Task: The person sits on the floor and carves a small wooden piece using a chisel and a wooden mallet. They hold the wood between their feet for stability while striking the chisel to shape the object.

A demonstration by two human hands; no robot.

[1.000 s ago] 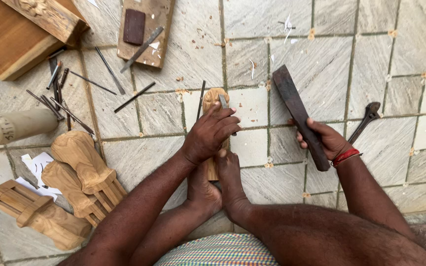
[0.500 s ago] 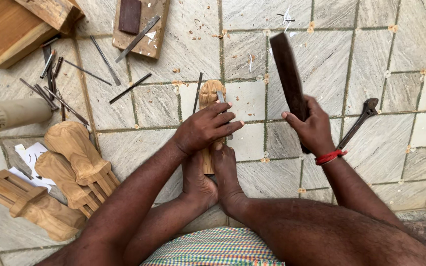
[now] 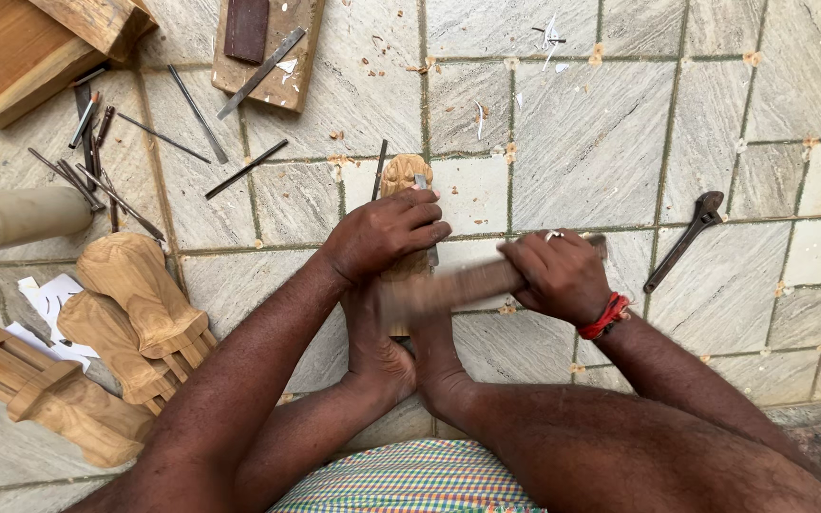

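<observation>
A small pale wooden carving (image 3: 404,175) lies on the tiled floor, pinned between my two feet (image 3: 401,356). My left hand (image 3: 387,233) rests on it and grips a thin metal chisel (image 3: 421,181) whose tip shows above my fingers. My right hand (image 3: 558,275), with a red thread at the wrist, grips a dark wooden mallet (image 3: 458,285). The mallet is blurred and lies level, its head just below my left hand. The lower part of the carving is hidden under my hands.
Several carved wooden figures (image 3: 135,294) lie at the left. Several loose chisels (image 3: 97,142) are spread near a wood block (image 3: 11,47). A board with a dark stone (image 3: 268,38) sits at the top, a wrench (image 3: 681,242) at the right, a pale cylinder (image 3: 11,218) at the left edge.
My right hand has swung the mallet down from upright at the right to level against the chisel end. My left hand and the carving stay in place.
</observation>
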